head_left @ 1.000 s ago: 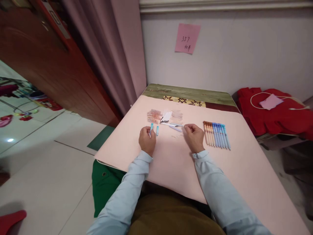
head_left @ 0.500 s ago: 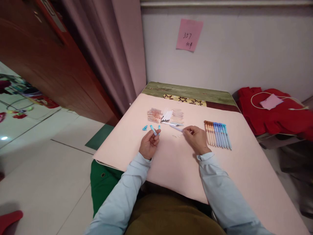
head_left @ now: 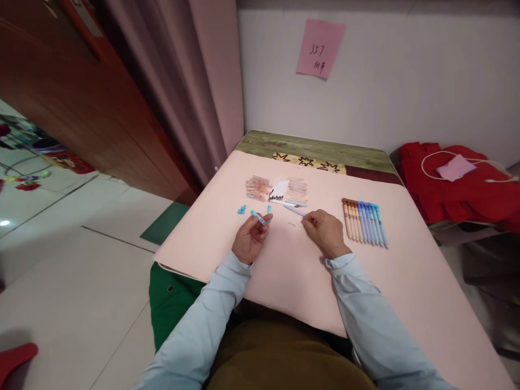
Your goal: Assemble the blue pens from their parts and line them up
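My left hand (head_left: 249, 238) is closed around a light-blue pen barrel (head_left: 259, 217), which tilts down to the right between thumb and fingers. Just beyond its fingertips a short turquoise pen part (head_left: 268, 209) stands out against the table. My right hand (head_left: 325, 233) is pinched low over the table, its fingertips beside some tiny springs (head_left: 296, 223); what they grip, if anything, is too small to make out. A pale lilac pen barrel (head_left: 293, 210) reaches up close to those fingertips. Small turquoise pen tops (head_left: 242, 209) lie left of my left hand.
Behind my hands lie reddish clear pen parts (head_left: 258, 188), white refills with black ends (head_left: 278, 190) and pale barrels (head_left: 297, 190). Several assembled pens (head_left: 365, 223) form a row on the right. Pink paper (head_left: 292, 271) covers the table, which meets a wall.
The light-blue barrel in my left hand has tipped to a flatter angle. My right fingertips have shifted slightly left and down, toward the springs. The camera view has moved a little.
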`<state>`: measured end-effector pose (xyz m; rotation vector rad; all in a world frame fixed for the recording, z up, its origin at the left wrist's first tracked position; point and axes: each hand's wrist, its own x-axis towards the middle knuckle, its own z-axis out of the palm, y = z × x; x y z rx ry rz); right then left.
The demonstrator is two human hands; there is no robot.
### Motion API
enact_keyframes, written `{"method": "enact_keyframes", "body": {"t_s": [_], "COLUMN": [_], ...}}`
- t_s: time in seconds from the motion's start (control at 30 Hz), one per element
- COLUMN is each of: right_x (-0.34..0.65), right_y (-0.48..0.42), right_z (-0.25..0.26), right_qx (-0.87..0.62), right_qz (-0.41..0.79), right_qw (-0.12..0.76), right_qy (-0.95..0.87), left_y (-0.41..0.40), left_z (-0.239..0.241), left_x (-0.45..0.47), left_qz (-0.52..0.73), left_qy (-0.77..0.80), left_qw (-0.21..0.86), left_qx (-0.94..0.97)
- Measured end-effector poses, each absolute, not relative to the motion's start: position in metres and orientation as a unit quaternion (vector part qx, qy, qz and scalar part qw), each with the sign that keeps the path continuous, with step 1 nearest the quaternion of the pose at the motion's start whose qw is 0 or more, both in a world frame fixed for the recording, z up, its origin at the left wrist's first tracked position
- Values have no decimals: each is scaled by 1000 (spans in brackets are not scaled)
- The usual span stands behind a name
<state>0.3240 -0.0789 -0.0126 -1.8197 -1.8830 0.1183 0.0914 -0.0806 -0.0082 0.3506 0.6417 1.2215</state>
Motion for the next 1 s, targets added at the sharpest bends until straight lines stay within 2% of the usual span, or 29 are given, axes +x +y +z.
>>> {"method": "enact_keyframes", "body": {"t_s": [0.17,0.3,0.37,0.53,1.0], "right_x": [318,305,295,277,280], "right_y": [-83,-90,-95,-103,-105], "right_z": [-3,6,9,10,8], "right_qx": [-674,-617,-574,-533,-529], "right_qz": [52,145,195,218,152], "right_qw": [334,455,487,467,421], "right_qy": [-656,-626,-628,-672,-721], "left_y": [-83,-83,-83,-83,-86], "left_z": [-6,-7,-8,-9,-9], "left_x": [92,95,96,97,100], "left_qz": [537,517,512,504,507], "left_qy": [280,290,298,301,306], "left_qw": [779,788,787,783,768], "left_qx": [161,169,173,203,245]}}
